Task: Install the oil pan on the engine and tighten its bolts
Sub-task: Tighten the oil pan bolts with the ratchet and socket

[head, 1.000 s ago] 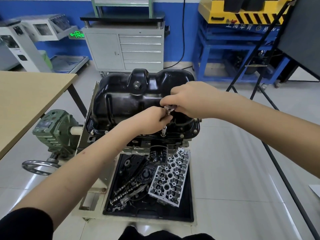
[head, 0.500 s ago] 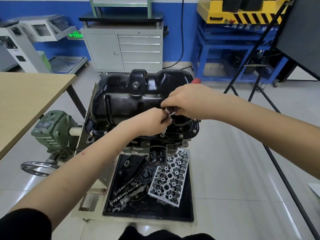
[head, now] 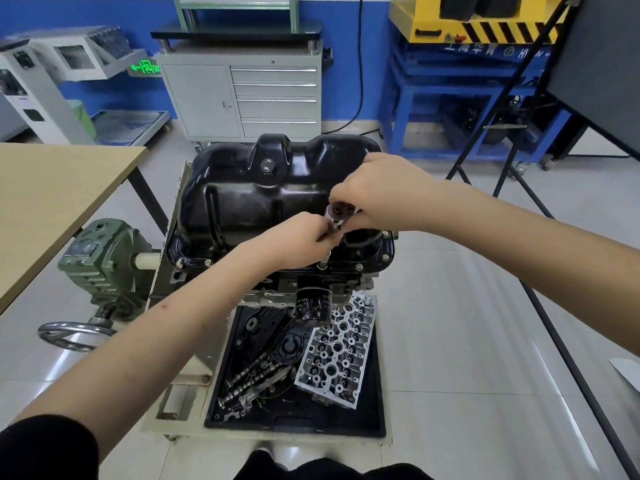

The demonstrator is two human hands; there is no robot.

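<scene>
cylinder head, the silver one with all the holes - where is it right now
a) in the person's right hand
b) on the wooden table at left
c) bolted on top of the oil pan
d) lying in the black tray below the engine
d: the cylinder head lies at a slant in the black tray under the engine, beside the camshafts, apart from both hands.

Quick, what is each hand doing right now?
Left hand: curled round the shaft of the silver metal ratchet wrench above the black oil pan's near rim.
Right hand: grips the wrench's round head.
</scene>
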